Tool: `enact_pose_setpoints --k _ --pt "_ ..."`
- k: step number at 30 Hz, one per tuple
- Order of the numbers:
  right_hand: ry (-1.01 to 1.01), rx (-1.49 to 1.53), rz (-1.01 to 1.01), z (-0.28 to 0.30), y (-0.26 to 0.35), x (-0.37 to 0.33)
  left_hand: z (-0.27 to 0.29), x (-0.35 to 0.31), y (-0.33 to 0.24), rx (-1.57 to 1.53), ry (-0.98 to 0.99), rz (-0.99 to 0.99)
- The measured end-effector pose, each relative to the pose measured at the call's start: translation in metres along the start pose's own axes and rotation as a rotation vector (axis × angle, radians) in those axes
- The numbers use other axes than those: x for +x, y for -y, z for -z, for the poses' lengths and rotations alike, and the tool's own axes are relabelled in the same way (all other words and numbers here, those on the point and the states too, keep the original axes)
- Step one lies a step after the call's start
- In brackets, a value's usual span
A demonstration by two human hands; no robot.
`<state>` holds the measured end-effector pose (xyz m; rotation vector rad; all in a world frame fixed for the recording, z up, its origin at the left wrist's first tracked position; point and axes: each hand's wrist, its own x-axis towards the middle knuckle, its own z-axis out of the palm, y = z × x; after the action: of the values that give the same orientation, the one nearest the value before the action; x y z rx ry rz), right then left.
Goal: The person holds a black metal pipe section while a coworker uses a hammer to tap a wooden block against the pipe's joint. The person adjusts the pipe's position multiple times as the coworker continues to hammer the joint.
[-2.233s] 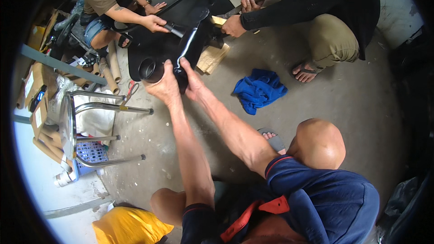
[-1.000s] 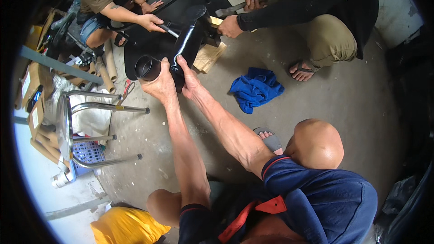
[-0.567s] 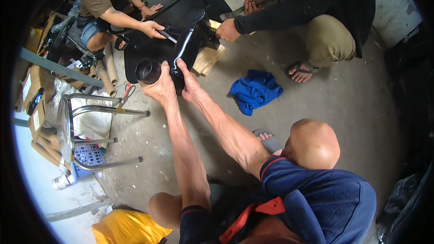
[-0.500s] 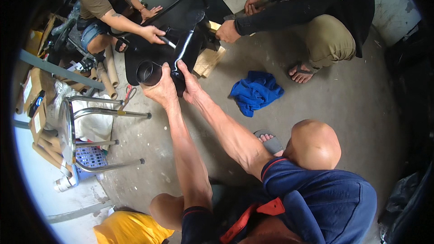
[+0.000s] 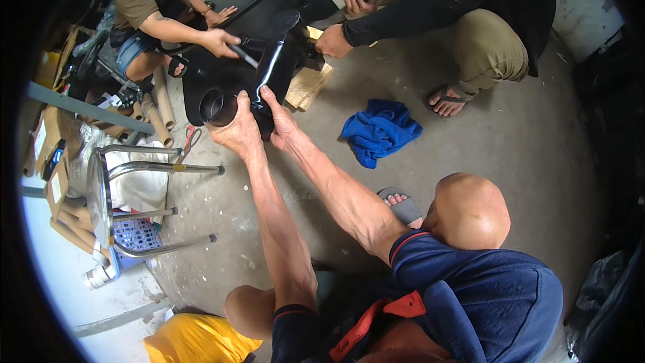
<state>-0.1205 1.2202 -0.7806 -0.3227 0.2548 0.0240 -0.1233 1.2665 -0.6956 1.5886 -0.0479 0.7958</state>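
Observation:
A large glossy black moulded part (image 5: 269, 60) with a round tube opening lies on the concrete floor ahead of me. My left hand (image 5: 236, 131) grips its near end beside the tube opening. My right hand (image 5: 281, 121) holds the same end just to the right. A person in a brown shirt at the far left has a hand (image 5: 220, 42) on a thin tool against the part. A second person in black, crouching at the far right, holds the part's other side with one hand (image 5: 332, 40).
A blue rag (image 5: 379, 129) lies on the floor to the right. A metal stool (image 5: 134, 181) lies tipped over at left, near cardboard tubes (image 5: 161, 101), scissors (image 5: 188, 142) and a blue crate (image 5: 134, 235). Wooden blocks (image 5: 309, 84) sit under the part.
My hands have stayed on the black part's near end. The person in brown has shifted their hand and tool slightly along the part.

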Motion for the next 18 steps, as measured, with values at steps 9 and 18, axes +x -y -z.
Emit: enact_pose_setpoints --k 9,18 --pt "-0.073 -0.065 0.033 0.001 0.006 -0.002 -0.004 -0.003 -0.003 0.022 0.013 0.015" --pt "-0.036 -0.021 0.017 -0.003 0.002 -0.002 0.000 0.001 -0.003 0.007 0.003 -0.002"
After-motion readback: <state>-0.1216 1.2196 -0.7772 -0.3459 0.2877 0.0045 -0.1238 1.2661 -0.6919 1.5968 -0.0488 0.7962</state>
